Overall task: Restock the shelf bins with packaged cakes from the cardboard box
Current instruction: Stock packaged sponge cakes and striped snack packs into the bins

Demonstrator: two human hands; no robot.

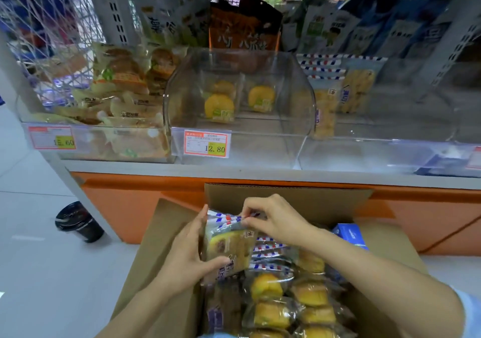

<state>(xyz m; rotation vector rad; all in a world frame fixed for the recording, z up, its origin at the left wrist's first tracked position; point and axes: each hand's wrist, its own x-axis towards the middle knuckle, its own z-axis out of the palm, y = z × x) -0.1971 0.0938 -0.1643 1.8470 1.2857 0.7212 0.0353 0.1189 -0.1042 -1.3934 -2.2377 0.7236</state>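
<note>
An open cardboard box (286, 199) stands on the floor below the shelf, filled with several packaged cakes (270, 314). Over the box I hold a stack of striped-edge cake packets (229, 244) upright. My left hand (187, 254) grips the stack from its left side, thumb across the front. My right hand (270, 220) pinches the striped top edges of the packets. Above, a clear middle shelf bin (239, 145) holds three round yellow cakes (220, 107) at its back. The bin to its right (364, 152) holds upright striped-edge cake packets (325, 108).
The left bin (104, 150) is piled with wrapped pastries. Hanging snack bags (242, 25) fill the shelf back. Price tags (207, 143) sit on the bin fronts. A dark cup (78, 223) stands on the floor at left. An orange base panel (135, 202) lies behind the box.
</note>
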